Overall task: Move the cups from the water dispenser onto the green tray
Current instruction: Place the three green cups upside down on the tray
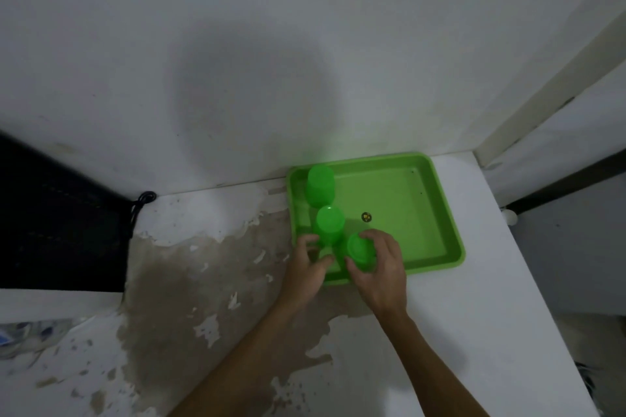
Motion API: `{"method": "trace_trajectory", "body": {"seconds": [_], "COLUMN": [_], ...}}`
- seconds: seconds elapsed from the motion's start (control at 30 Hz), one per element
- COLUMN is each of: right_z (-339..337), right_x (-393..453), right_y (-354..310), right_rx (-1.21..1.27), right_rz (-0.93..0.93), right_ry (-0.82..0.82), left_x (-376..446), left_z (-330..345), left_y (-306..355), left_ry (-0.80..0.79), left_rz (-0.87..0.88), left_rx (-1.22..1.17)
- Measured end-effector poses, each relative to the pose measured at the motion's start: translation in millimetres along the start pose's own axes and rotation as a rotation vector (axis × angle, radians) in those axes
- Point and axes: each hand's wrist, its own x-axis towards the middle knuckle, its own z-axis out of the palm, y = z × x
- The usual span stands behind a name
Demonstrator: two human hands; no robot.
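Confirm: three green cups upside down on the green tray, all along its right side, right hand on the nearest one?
Wrong side. The head view shows the three cups along the tray's left side. The rest holds: upside down, right hand on the nearest.

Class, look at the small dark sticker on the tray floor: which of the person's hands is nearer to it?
Right. The right hand sits just below the sticker; the left hand lies farther left, beyond the cups.
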Motion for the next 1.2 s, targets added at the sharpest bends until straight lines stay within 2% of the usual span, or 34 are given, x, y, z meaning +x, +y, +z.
{"method": "trace_trajectory", "body": {"seconds": [0.1,0.33,0.57,0.8,1.2], "right_z": [1.0,4.1,7.1,7.8,20.2], "right_x": [4.9,7.6,6.4,4.1,-2.6], "right_y": [1.1,4.2,7.4,7.9,-11.4], "right_rx": [-0.006,-0.029,-0.033,-0.032,-0.012], "right_rz": [-0.006,0.001,-0.001,-0.009,-0.085], "right_ry": [-0.002,-0.032,-0.053,-0.059,-0.121], "left_x": [5.8,18.1,25.5,34.6,45.9], "left_z": [-3.4,-5.8,-11.2,-15.2,-19.9], "left_y": [5.6,12.0,25.9,31.5,33.5], "left_ry": [0.063,0.086,0.064,0.029,0.020], "left_rz": [0.088,0.347,0.539,0.567,0.597], "left_rx": [0.094,0.212,0.468,0.650,0.688]}}
